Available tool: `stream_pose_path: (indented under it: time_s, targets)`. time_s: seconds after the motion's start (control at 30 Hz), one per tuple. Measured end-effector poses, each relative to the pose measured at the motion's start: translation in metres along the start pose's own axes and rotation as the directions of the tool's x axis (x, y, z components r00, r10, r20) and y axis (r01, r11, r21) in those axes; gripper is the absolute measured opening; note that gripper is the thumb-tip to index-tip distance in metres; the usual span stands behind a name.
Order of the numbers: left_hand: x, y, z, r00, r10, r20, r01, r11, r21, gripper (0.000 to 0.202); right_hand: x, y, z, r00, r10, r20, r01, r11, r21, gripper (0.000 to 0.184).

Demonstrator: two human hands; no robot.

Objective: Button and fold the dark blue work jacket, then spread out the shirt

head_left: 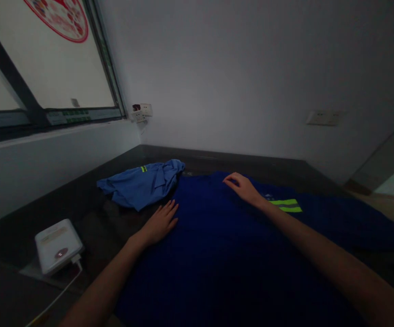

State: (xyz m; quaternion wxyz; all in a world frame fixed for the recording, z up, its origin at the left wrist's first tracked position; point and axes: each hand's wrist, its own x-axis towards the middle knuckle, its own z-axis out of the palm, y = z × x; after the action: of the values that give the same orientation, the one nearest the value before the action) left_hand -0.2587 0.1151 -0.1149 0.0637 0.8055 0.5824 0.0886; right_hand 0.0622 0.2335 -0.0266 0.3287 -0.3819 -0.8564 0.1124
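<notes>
A dark blue work garment (204, 236) with a yellow-green and grey reflective band (287, 205) lies spread out before me. One long part of it, like a sleeve, stretches away to the right. My left hand (161, 222) rests flat on its left edge, fingers stretched out and holding nothing. Near the garment's far edge is my right hand (243, 188), its fingers curled and thumb close to the index finger in a pinch. Whether cloth is between those fingertips, I cannot tell. A lighter blue garment (145, 181) with a small yellow-green strip lies crumpled beyond my left hand.
On the dark tabletop (115, 225) at left sits a white device (58, 245) with a white cable (62, 293) plugged in. A wall stands behind the table, with sockets (142, 111) in the corner and a socket plate (324, 118) at right. A window (64, 72) is at upper left.
</notes>
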Motion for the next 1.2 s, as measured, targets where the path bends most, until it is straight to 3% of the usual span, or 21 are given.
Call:
stream_pose_path:
  time_s: [0.13, 0.27, 0.4, 0.5, 0.67, 0.77, 0.83, 1.0, 1.2]
  targets:
    - [0.002, -0.001, 0.007, 1.0, -0.025, 0.013, 0.023, 0.996, 0.082, 0.057, -0.079, 0.023, -0.057, 0.993, 0.111, 0.045, -0.108, 0.992, -0.069, 0.028]
    - [0.002, 0.003, 0.009, 0.996, -0.084, 0.038, 0.078, 0.989, 0.128, 0.056, -0.157, 0.039, -0.1, 0.965, 0.259, 0.031, -0.253, 0.958, -0.135, 0.032]
    - [0.001, 0.003, 0.004, 0.987, -0.159, 0.035, 0.153, 0.978, 0.141, 0.054, -0.225, 0.046, -0.123, 0.93, 0.366, 0.041, -0.354, 0.919, -0.173, 0.033]
    - [0.013, 0.003, -0.011, 0.985, -0.174, 0.011, 0.171, 0.974, 0.151, 0.057, -0.255, 0.044, -0.126, 0.923, 0.365, 0.12, -0.34, 0.921, -0.189, 0.034]
    - [0.083, 0.014, -0.035, 0.997, 0.075, -0.036, -0.073, 0.997, 0.032, 0.049, -0.259, 0.031, -0.115, 0.934, 0.269, 0.236, -0.199, 0.939, -0.281, 0.044]
    - [0.128, 0.02, -0.026, 0.994, 0.025, -0.106, -0.023, 0.999, 0.022, 0.047, -0.252, 0.029, -0.104, 0.938, 0.232, 0.258, -0.115, 0.91, -0.398, 0.063]
    - [0.145, 0.018, -0.012, 0.99, -0.024, -0.141, 0.029, 0.999, 0.037, 0.048, -0.25, 0.033, -0.096, 0.945, 0.204, 0.257, -0.068, 0.888, -0.456, 0.072]
    - [0.154, -0.001, 0.017, 0.981, -0.097, -0.166, 0.111, 0.99, 0.082, 0.05, -0.253, 0.05, -0.078, 0.962, 0.131, 0.241, 0.004, 0.873, -0.488, 0.073]
    - [0.159, -0.014, 0.025, 0.984, -0.122, -0.127, 0.138, 0.982, 0.127, 0.052, -0.253, 0.05, -0.08, 0.977, 0.117, 0.176, -0.027, 0.895, -0.444, 0.056]
